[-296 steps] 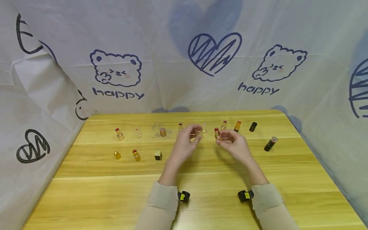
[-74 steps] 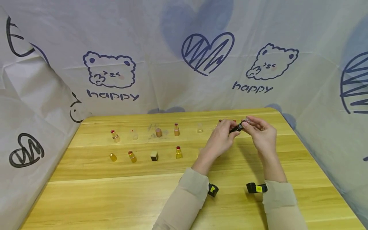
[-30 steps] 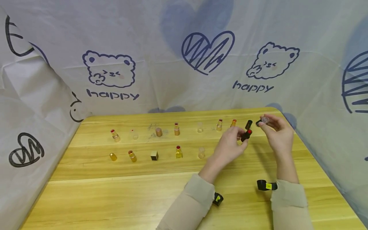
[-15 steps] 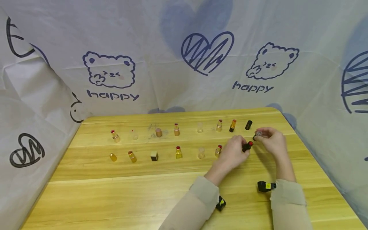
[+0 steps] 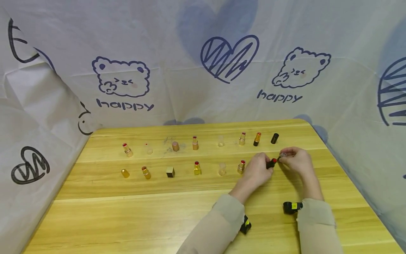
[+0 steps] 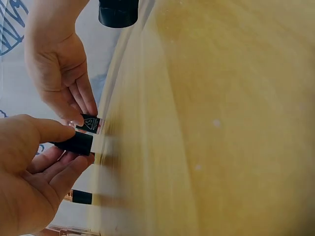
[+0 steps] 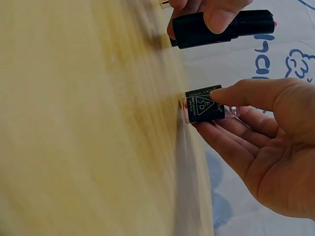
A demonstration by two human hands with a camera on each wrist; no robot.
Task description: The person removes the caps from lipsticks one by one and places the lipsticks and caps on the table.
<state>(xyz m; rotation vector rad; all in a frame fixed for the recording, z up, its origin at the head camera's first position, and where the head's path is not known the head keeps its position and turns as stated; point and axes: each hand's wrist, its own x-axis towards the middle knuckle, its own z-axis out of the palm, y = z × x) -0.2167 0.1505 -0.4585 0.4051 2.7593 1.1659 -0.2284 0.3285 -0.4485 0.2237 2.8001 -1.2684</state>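
Observation:
My left hand (image 5: 257,170) pinches a black lipstick (image 7: 194,32) between thumb and fingers, above the right part of the table. The lipstick's red tip (image 5: 274,161) sticks out uncovered, angled up and to the right in the head view. To its right, my right hand (image 5: 299,161) pinches a black lipstick cap (image 7: 203,105) with clear ends and white print between thumb and fingers. Lipstick and cap are held close side by side, with a small gap in the right wrist view. A gold lipstick (image 5: 241,166) stands just left of my left hand.
Two rows of lipsticks and caps stand on the wooden table (image 5: 127,218). The back row includes a black cap (image 5: 274,138), an orange-and-black lipstick (image 5: 257,139) and a rose-gold lipstick (image 5: 195,143). Clear caps (image 5: 222,168) and a square gold-and-black cap (image 5: 170,172) stand further left.
The cap was lifted off the black lipstick, and the hands moved apart. Both hands have since come lower and nearer together. Earlier, my hands were at a gold lipstick and a clear cap.

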